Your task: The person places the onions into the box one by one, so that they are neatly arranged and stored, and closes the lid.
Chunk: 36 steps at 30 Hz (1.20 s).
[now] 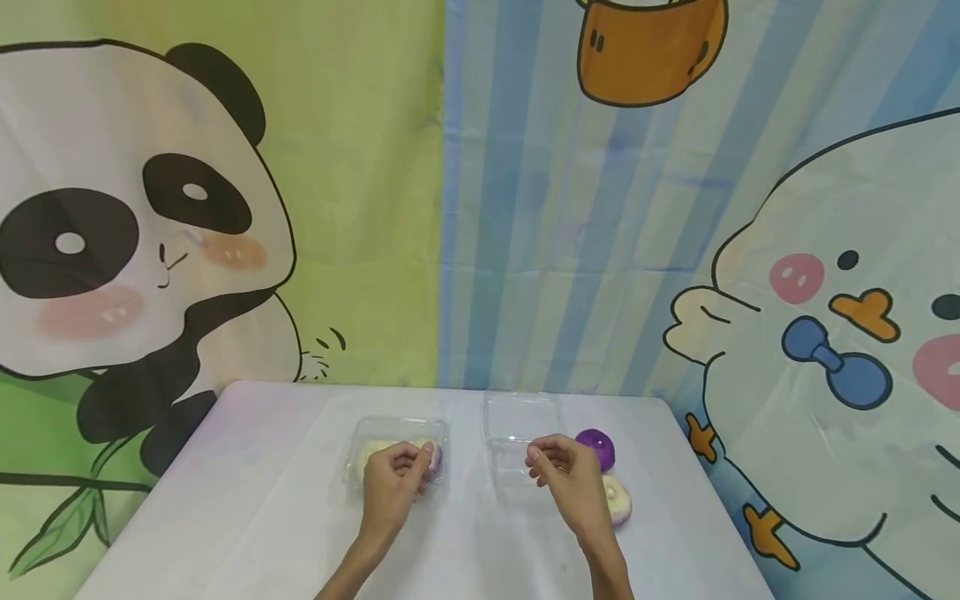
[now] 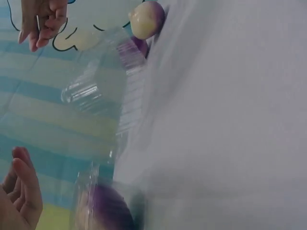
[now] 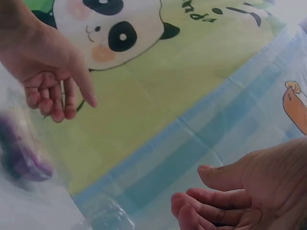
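My left hand [image 1: 393, 483] hovers over a clear plastic box [image 1: 356, 454] at the table's left middle, its fingers loosely curled around nothing. Inside that box lie round cream-and-purple pieces [image 2: 108, 208], partly hidden by the hand in the head view. A second clear plastic box [image 1: 510, 467] stands to the right with its lid [image 1: 522, 417] folded open toward the back. Above its right side floats my right hand [image 1: 573, 483], fingers loosely bent and holding nothing. Just beyond this hand are a purple ball-shaped piece [image 1: 597, 448] and a cream one with a purple edge [image 1: 618, 502].
A white table [image 1: 262, 517] bears everything. Behind it hangs a printed cloth [image 1: 525, 208] with a panda, a chick and a cup. The table's right edge runs beyond the two loose round pieces.
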Each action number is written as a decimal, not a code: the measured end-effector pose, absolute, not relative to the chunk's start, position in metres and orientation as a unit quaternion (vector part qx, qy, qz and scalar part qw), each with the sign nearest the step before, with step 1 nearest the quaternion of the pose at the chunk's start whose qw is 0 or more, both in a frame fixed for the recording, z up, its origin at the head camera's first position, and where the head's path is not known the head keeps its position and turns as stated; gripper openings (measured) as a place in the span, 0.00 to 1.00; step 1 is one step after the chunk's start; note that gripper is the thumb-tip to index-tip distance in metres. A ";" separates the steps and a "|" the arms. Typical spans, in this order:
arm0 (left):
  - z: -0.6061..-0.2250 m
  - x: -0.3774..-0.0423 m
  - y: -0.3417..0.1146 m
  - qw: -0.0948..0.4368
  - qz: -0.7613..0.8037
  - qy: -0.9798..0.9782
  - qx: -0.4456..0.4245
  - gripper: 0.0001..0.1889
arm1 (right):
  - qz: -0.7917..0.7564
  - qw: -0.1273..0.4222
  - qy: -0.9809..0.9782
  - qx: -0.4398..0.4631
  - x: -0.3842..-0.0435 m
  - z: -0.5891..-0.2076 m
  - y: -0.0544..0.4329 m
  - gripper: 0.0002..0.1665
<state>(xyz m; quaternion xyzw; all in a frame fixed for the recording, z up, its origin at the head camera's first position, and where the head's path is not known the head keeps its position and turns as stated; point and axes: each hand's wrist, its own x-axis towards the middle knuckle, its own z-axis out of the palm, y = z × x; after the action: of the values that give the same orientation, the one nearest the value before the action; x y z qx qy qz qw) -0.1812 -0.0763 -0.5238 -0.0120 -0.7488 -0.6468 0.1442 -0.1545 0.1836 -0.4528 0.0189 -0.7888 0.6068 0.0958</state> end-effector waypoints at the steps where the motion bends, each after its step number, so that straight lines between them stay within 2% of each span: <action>1: -0.523 -0.182 -0.071 0.124 -0.660 -0.741 -0.009 0.17 | 0.604 0.106 -0.790 0.013 -0.154 -0.452 0.188 0.08; 10: -0.521 -0.182 -0.032 0.003 -0.709 -0.705 -0.013 0.20 | 0.571 0.158 -0.805 -0.037 -0.151 -0.453 0.220 0.11; 16: -0.520 -0.191 -0.011 -0.057 -0.727 -0.684 0.007 0.23 | 0.568 0.187 -0.799 -0.067 -0.150 -0.461 0.239 0.12; 31: -0.531 -0.203 0.016 -0.105 -0.751 -0.648 0.073 0.27 | 0.533 0.278 -0.790 -0.121 -0.150 -0.509 0.276 0.16; 36: -0.535 -0.207 0.020 -0.120 -0.756 -0.639 0.079 0.27 | 0.490 0.294 -0.810 -0.133 -0.151 -0.526 0.287 0.22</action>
<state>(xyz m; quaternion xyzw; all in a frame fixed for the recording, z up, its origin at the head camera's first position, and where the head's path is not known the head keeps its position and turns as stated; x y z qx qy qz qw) -0.2074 0.0195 -0.5345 0.0790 -0.6388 -0.7559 -0.1196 -0.1507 0.2872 -0.5255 -0.1334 -0.8097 0.4899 0.2942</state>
